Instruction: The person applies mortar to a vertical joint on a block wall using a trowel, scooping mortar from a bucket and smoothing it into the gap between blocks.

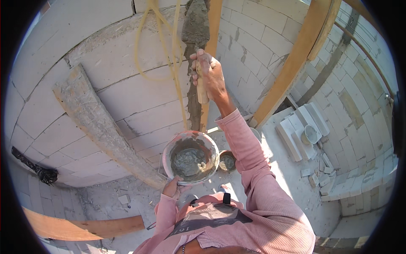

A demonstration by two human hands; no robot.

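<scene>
My right hand [208,76] is raised in front of me, its fingers closed round the wooden handle of a trowel [196,26]. The trowel's blade, coated in grey mortar, points upward against a vertical strip of wet mortar [195,112] in the block wall. Low in front of my body, my left hand [172,188] grips the rim of a pinkish bucket [212,149]. Grey wet mortar [189,162] lies inside it. Just right of the bucket stands a smaller round container [227,161], also with grey stuff in it.
A rough, mortar-crusted plank [91,106] leans on the left wall. Yellow hose [172,63] hangs beside the mortar strip. A wooden beam [292,70] slants at the right. White blocks [292,135] with a pail [311,134] and rubble [323,178] lie on the floor. An orange-brown board [84,228] is lower left.
</scene>
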